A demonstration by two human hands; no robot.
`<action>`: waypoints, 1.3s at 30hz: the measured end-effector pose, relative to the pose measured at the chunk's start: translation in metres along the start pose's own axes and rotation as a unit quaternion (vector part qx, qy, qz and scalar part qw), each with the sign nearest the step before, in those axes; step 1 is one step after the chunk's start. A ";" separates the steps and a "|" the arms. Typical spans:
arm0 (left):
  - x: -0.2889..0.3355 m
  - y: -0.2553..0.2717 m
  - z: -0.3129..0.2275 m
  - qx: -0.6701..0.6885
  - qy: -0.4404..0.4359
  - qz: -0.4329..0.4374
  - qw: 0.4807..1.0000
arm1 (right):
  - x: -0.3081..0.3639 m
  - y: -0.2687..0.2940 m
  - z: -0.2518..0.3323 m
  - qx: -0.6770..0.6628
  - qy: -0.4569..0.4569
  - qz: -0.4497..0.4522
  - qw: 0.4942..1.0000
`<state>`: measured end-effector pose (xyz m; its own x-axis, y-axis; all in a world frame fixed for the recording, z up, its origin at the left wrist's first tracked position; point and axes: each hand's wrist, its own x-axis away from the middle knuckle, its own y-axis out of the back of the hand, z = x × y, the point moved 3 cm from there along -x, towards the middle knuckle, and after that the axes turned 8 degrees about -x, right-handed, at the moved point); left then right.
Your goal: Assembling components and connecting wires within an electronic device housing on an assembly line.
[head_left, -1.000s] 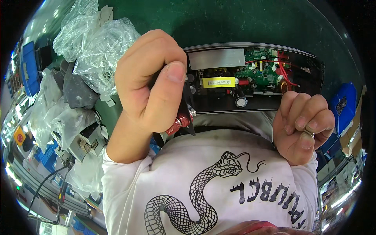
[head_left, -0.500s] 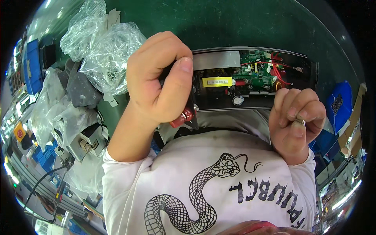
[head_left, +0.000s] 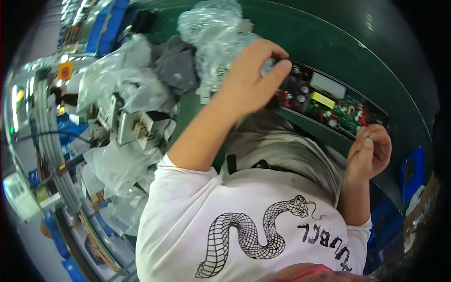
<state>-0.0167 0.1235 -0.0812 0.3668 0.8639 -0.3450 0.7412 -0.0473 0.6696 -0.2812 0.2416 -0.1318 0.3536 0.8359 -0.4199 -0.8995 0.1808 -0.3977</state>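
At the long black metal chassis (head_left: 310,114), right hand (head_left: 369,152) pinches small silvery piece (head_left: 370,138), droppable through slippage; left hand (head_left: 253,77), grip unclear.

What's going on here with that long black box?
The person's right hand pinches a small metal piece near the right end of an open black case with a green circuit board inside. The left hand is at the left end and seems to hold a dark panel. Clear plastic bags lie to the left.
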 end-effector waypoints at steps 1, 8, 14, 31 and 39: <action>0.015 0.003 -0.002 -0.026 -0.048 -0.086 0.995 | 0.001 0.001 -0.002 -0.003 0.005 -0.005 1.000; 0.184 -0.033 0.017 -0.095 -0.034 0.129 0.987 | 0.004 0.022 -0.015 -0.026 0.019 0.010 0.999; 0.319 -0.032 0.076 -0.006 0.461 0.078 0.884 | 0.000 0.024 -0.017 0.002 0.005 0.002 1.000; 0.370 -0.058 0.052 0.682 0.497 -0.118 0.523 | -0.005 0.026 -0.023 0.016 -0.030 0.005 0.999; 0.341 -0.049 0.026 0.707 0.435 0.076 0.553 | -0.007 0.029 -0.022 0.013 -0.027 0.037 0.999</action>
<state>0.0868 0.4071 -0.2484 0.5322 0.6813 0.5025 0.6626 0.0342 -0.7482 -0.3041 0.2295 -0.1587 0.2729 0.8743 -0.4015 -0.9290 0.1310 -0.3462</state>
